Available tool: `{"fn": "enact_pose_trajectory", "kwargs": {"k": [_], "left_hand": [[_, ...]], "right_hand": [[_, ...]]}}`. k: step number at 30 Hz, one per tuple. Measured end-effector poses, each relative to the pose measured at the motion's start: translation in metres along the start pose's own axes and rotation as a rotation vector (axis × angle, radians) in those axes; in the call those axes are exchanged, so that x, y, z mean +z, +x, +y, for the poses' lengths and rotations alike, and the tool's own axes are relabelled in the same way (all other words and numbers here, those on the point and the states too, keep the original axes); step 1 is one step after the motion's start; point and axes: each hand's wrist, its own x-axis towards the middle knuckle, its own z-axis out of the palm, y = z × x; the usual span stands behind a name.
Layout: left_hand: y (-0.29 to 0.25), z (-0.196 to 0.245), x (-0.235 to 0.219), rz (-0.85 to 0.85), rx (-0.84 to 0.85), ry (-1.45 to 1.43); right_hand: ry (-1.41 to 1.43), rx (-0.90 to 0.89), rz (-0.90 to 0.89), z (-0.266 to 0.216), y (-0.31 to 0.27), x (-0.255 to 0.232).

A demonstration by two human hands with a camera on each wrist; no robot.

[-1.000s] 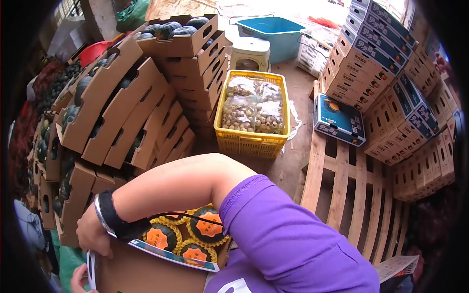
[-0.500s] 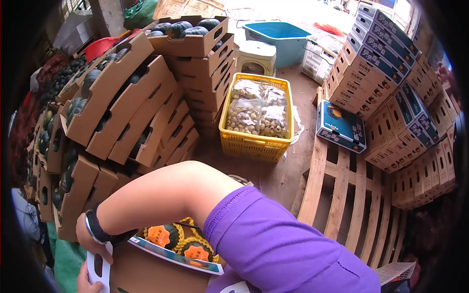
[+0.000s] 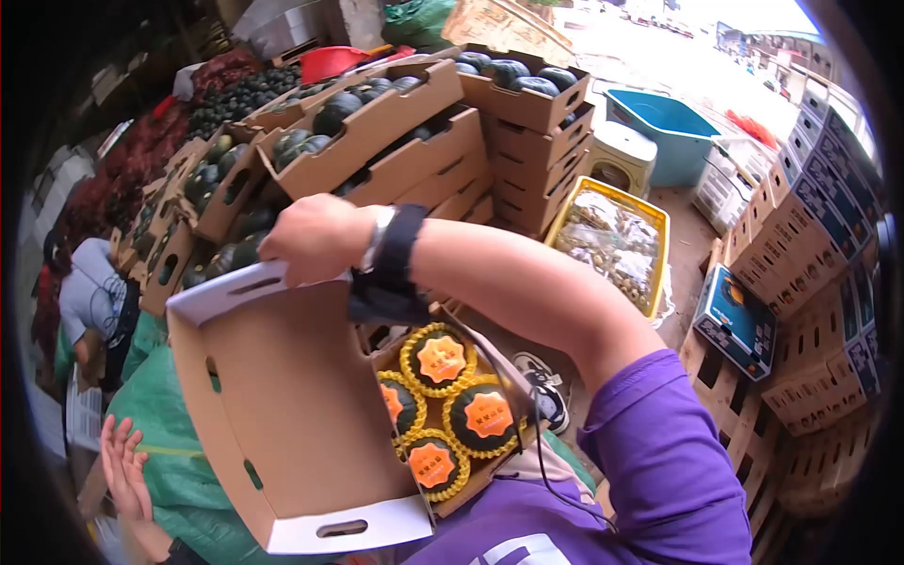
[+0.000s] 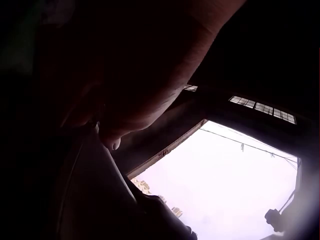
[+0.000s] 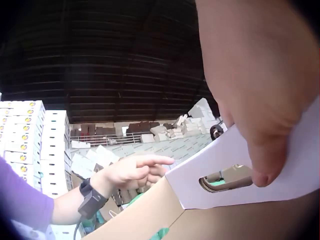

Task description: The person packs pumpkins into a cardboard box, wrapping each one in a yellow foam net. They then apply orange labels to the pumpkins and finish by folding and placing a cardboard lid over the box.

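Note:
My right hand [image 3: 315,235] grips the far end of a cardboard box lid [image 3: 292,395], thumb beside its handle slot in the right wrist view. The lid is brown inside, with white ends, and stands tilted. My left hand [image 3: 127,471] has its fingers spread, to the left of the lid and apart from it. Beside the lid's right edge is a box [image 3: 476,494] of dark green pumpkins [image 3: 441,361] with orange labels and yellow foam nets. The left wrist view is mostly dark, with a pale panel edge below the hand.
Open cartons of pumpkins [image 3: 363,104] are stacked ahead. A yellow crate [image 3: 667,235] of bagged produce and a blue tub [image 3: 659,146] stand beyond. Printed boxes [image 3: 739,320] sit on a pallet at right. A green sack [image 3: 179,452] lies at left, with another person [image 3: 89,282] past it.
My right hand has raised the lid's far end and moved up and forward. My left hand has let go of the lid and opened. The head view has swung left, showing more of the pumpkin box.

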Motion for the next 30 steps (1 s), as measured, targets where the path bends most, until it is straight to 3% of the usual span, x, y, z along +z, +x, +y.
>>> {"fn": "enact_pose_trajectory", "kwargs": {"k": [1,3,4,5,7,9,11,13,14,15,17,18,19,20,21,22,23,24,25,27,30], "left_hand": [[-0.011,-0.004,-0.019,0.096,-0.023,-0.17],[-0.031,-0.028,-0.038,-0.012,-0.124,-0.203],[-0.038,-0.036,-0.014,0.007,-0.189,-0.252],[-0.04,-0.046,0.006,-0.131,-0.244,-0.255],[-0.043,-0.046,0.065,-0.378,-0.352,-0.242],[-0.043,-0.051,0.125,-0.572,-0.284,-0.396],[-0.044,-0.047,0.176,-0.794,-0.248,-0.725],[-0.057,-0.055,0.21,-0.681,-0.314,-0.917],[-0.062,-0.039,0.227,-0.5,-0.332,-0.86],[-0.064,-0.038,0.227,-0.504,-0.34,-0.857],[-0.065,-0.038,0.23,-0.409,-0.562,-1.229],[-0.061,-0.034,0.223,-0.348,-0.49,-1.212],[-0.051,-0.049,0.212,-0.085,-0.37,-1.033],[-0.035,-0.049,0.186,-0.148,-0.166,-0.905],[-0.015,-0.076,0.154,0.165,0.074,-0.526],[-0.008,-0.066,0.115,0.285,0.294,-0.178],[-0.002,-0.055,0.064,0.238,0.442,0.032],[-0.003,-0.026,0.026,0.053,0.51,0.115],[-0.008,0.006,0.008,0.003,0.669,0.276],[-0.031,0.031,0.002,0.102,0.684,0.432],[-0.059,0.008,0.01,0.191,0.341,0.538]], "right_hand": [[0.018,0.178,-0.055,0.019,-0.019,-0.019],[0.19,0.457,-0.048,0.044,-0.056,-0.033],[0.39,0.548,-0.074,0.044,-0.072,-0.032],[0.8,0.547,-0.011,0.04,-0.091,-0.008],[1.113,0.049,0.106,0.012,-0.12,0.052],[1.481,0.024,-0.107,-0.028,-0.143,0.08],[1.75,0.095,-0.253,-0.065,-0.161,0.108],[1.925,0.119,-0.334,-0.084,-0.169,0.124],[1.996,0.126,-0.372,-0.091,-0.17,0.132],[2.065,0.126,-0.407,-0.098,-0.172,0.138],[2.188,0.117,-0.481,-0.106,-0.173,0.148],[2.25,0.113,-0.529,-0.109,-0.175,0.153],[2.31,0.108,-0.586,-0.112,-0.177,0.158],[2.369,0.096,-0.653,-0.114,-0.18,0.161],[2.418,0.083,-0.727,-0.119,-0.187,0.164],[2.448,0.052,-0.801,-0.125,-0.193,0.168],[2.448,0.007,-0.881,-0.134,-0.195,0.17],[2.414,-0.049,-0.962,-0.145,-0.193,0.173],[2.352,-0.081,-1.026,-0.152,-0.188,0.171],[2.187,0.012,-1.099,-0.159,-0.172,0.146],[2.016,0.081,-1.149,-0.154,-0.153,0.088]]}}
